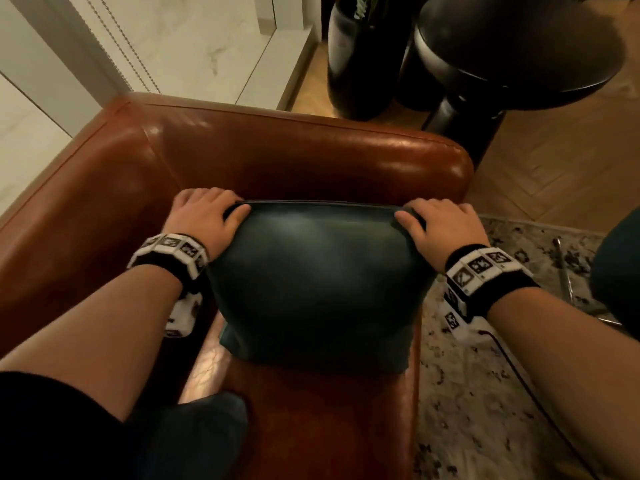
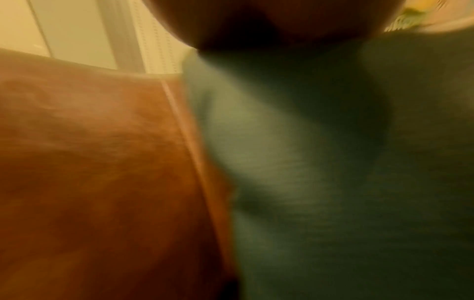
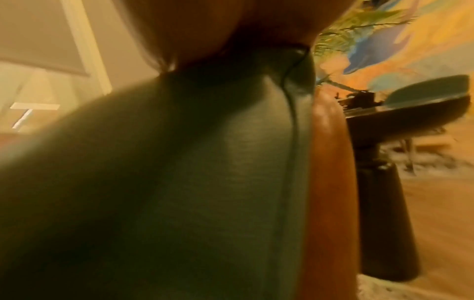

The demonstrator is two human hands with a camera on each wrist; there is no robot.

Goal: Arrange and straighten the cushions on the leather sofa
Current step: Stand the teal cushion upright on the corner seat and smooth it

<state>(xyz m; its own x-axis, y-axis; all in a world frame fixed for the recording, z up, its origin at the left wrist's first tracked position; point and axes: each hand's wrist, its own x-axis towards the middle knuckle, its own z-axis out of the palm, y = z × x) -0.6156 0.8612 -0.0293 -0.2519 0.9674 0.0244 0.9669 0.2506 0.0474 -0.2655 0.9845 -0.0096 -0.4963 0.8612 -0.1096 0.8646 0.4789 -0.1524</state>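
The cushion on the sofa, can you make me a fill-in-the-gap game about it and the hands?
1. The dark green cushion stands on the seat of a brown leather ____.
2. The left hand and the right hand each grip a top ____ of the cushion.
3. Beyond the sofa's armrest stands a round black ____.

Missing words: sofa; corner; table

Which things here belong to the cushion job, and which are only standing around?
Job:
- cushion, gripped at its top corners by the left hand and the right hand
- sofa, on which it stands

Standing around:
- round table
- dark pot
- rug
- wood floor
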